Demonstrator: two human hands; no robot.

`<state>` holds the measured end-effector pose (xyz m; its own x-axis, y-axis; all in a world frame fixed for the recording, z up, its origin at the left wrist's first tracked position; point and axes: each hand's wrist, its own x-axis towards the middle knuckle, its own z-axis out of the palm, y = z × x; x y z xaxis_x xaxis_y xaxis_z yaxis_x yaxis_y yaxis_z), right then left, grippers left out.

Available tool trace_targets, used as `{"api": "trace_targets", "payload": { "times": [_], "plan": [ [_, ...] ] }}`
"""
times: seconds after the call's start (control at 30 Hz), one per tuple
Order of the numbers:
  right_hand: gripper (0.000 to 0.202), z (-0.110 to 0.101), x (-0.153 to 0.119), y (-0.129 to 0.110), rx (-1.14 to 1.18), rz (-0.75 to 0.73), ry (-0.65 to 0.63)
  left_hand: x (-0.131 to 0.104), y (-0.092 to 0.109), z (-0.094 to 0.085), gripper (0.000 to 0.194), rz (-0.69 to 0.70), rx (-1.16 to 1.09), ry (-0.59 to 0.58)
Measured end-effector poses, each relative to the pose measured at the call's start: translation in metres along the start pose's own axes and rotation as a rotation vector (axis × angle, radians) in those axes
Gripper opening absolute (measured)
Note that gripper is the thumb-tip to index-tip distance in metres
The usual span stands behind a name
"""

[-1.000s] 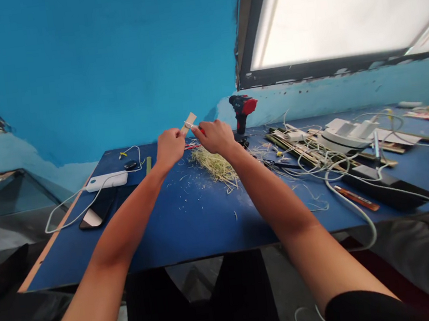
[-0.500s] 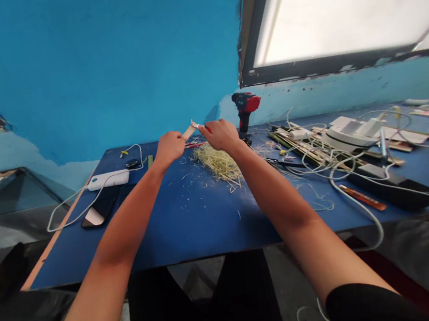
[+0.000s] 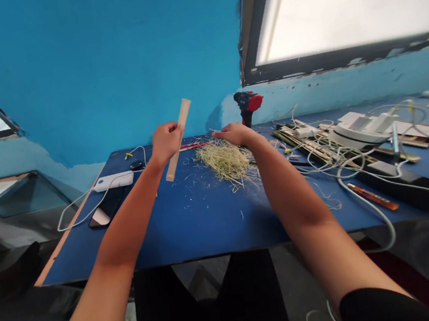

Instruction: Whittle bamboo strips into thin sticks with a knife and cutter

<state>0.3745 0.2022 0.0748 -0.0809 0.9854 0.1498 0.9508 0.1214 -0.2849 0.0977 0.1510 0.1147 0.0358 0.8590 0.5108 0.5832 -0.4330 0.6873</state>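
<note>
My left hand (image 3: 166,143) is closed around the middle of a flat, pale bamboo strip (image 3: 183,113), which is tilted with its upper end leaning right. The strip's lower end hangs over the blue table. My right hand (image 3: 238,133) is closed over the back of a heap of thin bamboo shavings (image 3: 225,161). A knife (image 3: 214,131) is in its grip, mostly hidden, with only a small tip showing past the fingers. On the table between the hands lies a red, slim tool (image 3: 193,146).
A red and black cordless drill (image 3: 247,105) stands by the wall. To the right are a white and grey model boat part (image 3: 359,132), a black hull (image 3: 408,183), tangled cable and an orange cutter pack (image 3: 373,196). A phone (image 3: 102,216) and white power bank (image 3: 114,181) lie left.
The knife has come away from the bamboo strip. My right hand has moved right and slightly down toward the shavings. My left hand has turned the strip more upright.
</note>
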Motion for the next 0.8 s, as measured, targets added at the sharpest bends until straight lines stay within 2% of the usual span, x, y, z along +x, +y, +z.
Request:
{"api": "trace_targets", "payload": {
  "times": [0.1, 0.2, 0.27, 0.33, 0.4, 0.43, 0.53, 0.63, 0.7, 0.8],
  "plan": [
    [0.044, -0.011, -0.007, -0.017, 0.217, -0.015, 0.084, 0.007, -0.004, -0.005, 0.018, -0.054, -0.183, 0.115],
    [0.032, -0.026, -0.023, -0.040, 0.509, -0.069, 0.162, 0.012, -0.004, -0.013, 0.007, -0.133, -0.391, 0.158],
    [0.021, -0.037, -0.036, -0.058, 0.682, -0.121, 0.155, 0.014, -0.003, -0.016, 0.005, -0.136, -0.495, 0.195],
    [0.025, -0.045, -0.049, -0.077, 0.757, -0.174, 0.104, 0.014, -0.001, -0.019, 0.007, -0.113, -0.561, 0.235],
    [0.039, -0.048, -0.060, -0.096, 0.757, -0.190, 0.043, 0.015, 0.002, -0.019, 0.007, -0.115, -0.611, 0.266],
    [0.039, -0.048, -0.064, -0.105, 0.735, -0.190, 0.040, 0.014, 0.003, -0.019, 0.007, -0.123, -0.636, 0.274],
    [0.024, -0.043, -0.071, -0.121, 0.611, -0.193, 0.126, 0.013, 0.009, -0.016, 0.008, -0.143, -0.689, 0.305],
    [0.022, -0.040, -0.069, -0.123, 0.478, -0.192, 0.257, 0.009, 0.014, -0.017, 0.008, -0.126, -0.667, 0.334],
    [0.021, -0.042, -0.067, -0.119, 0.418, -0.187, 0.329, 0.006, 0.018, -0.020, 0.016, -0.107, -0.650, 0.336],
    [0.021, -0.048, -0.065, -0.112, 0.354, -0.176, 0.388, 0.001, 0.024, -0.025, 0.020, -0.075, -0.639, 0.301]
  ]
}}
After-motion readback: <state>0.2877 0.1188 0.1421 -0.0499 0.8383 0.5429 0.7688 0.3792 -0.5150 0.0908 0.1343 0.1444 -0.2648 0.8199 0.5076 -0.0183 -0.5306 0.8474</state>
